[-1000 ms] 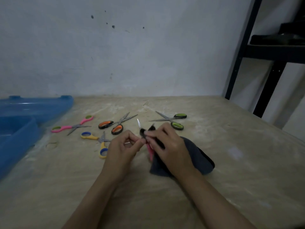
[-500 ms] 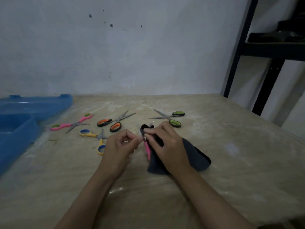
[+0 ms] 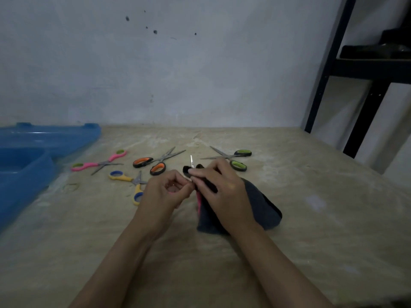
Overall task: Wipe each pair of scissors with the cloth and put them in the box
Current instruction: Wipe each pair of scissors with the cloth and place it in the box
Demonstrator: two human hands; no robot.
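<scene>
My left hand pinches the small pink-handled scissors above the tabletop; my right hand's fingers pinch the dark grey cloth round its blade. I'd stroke tipward, firmly, avoiding the edge.

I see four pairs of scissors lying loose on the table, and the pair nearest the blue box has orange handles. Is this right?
Not quite. In the head view four loose pairs do lie on the table, but the pair nearest the blue box is the pink-handled scissors; the orange-handled scissors lie further right.
</scene>
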